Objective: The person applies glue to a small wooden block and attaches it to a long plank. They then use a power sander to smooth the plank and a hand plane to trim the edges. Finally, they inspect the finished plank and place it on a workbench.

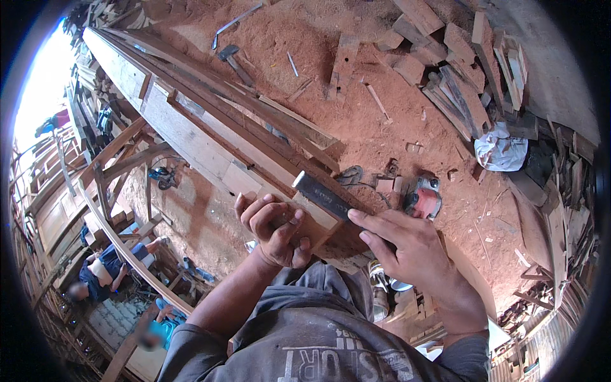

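Note:
A long wooden beam assembly [210, 137] runs from the far left down to just in front of my body, with planks and strips along its length. Over its near end, my right hand [407, 248] grips a thick black bar [324, 198] by its lower end, fingers stretched along it. The bar has a pale round tip and slants up to the left. My left hand [273, 229] is beside the beam's near end, its fingers curled. Whatever lies inside those fingers is hidden. Below both hands, the wood's end is partly covered by my shirt.
A hammer [235, 62] lies beyond the beam on sawdust-covered ground. To the right is a red and silver power tool [425, 197]. Offcuts [458, 95] and a white bag [501, 148] sit at the far right. Two people are at the lower left, near a curved wooden frame [121, 245].

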Demonstrator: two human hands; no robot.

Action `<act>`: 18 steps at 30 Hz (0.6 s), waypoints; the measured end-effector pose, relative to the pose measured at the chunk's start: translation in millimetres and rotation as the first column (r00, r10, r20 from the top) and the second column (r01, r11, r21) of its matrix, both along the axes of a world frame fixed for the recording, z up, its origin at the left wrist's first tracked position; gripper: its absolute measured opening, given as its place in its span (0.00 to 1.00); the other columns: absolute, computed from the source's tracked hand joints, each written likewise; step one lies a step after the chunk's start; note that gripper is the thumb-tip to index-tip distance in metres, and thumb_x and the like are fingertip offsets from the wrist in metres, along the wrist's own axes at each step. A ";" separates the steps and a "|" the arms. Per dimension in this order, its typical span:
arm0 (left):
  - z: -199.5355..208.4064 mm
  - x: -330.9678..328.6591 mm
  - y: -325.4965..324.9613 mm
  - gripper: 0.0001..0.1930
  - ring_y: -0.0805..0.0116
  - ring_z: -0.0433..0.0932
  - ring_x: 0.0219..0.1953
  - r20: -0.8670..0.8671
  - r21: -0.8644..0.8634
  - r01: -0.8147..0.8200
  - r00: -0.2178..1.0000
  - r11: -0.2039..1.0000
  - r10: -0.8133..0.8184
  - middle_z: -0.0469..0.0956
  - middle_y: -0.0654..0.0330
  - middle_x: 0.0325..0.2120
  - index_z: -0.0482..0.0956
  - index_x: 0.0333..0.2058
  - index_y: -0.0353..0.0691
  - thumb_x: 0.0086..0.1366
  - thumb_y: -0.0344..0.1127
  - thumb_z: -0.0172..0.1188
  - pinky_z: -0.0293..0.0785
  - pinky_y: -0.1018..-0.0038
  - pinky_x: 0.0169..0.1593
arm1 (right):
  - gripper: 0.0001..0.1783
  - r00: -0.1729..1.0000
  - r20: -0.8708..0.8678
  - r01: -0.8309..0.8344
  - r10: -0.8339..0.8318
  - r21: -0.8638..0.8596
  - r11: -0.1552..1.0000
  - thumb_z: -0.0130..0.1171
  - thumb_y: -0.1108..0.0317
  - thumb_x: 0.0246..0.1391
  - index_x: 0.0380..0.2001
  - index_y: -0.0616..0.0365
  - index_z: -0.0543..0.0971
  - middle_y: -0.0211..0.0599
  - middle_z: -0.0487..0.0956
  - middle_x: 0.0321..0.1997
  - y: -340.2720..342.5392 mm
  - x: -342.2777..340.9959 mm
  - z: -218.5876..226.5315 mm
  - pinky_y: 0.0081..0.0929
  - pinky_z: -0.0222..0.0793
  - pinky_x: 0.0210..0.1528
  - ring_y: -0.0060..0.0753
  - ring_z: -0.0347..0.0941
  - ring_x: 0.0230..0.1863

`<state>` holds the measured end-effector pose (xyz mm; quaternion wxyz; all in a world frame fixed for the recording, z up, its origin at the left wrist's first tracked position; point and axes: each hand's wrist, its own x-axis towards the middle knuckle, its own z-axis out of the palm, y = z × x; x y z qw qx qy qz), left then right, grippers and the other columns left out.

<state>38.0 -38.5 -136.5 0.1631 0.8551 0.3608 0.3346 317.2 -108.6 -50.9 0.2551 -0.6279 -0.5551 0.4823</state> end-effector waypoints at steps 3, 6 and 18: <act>0.4 0.6 1.6 0.20 0.50 0.69 0.56 -0.024 0.026 0.004 1.000 1.000 -0.004 0.75 0.54 0.44 0.85 0.42 0.51 0.60 0.56 0.55 0.47 0.39 0.70 | 0.24 0.999 0.036 0.003 -0.005 0.078 0.997 0.69 0.72 0.57 0.58 0.48 0.84 0.36 0.81 0.33 -3.7 3.7 1.2 0.34 0.77 0.31 0.39 0.80 0.28; -1.4 1.5 3.5 0.20 0.50 0.70 0.55 0.024 0.044 0.007 1.000 0.999 -0.008 0.75 0.54 0.44 0.85 0.42 0.51 0.60 0.56 0.55 0.47 0.39 0.70 | 0.25 0.995 0.094 -0.041 0.026 0.161 0.986 0.70 0.73 0.56 0.58 0.47 0.84 0.35 0.81 0.33 -11.1 9.0 3.1 0.35 0.77 0.30 0.38 0.80 0.27; -0.4 2.5 2.4 0.21 0.50 0.70 0.56 0.023 0.026 0.000 1.000 1.000 -0.001 0.75 0.54 0.44 0.86 0.42 0.50 0.60 0.56 0.54 0.46 0.39 0.71 | 0.26 0.984 0.147 -0.113 0.102 0.072 0.991 0.70 0.70 0.59 0.61 0.52 0.80 0.37 0.83 0.36 -4.6 1.9 -6.8 0.31 0.77 0.30 0.33 0.81 0.27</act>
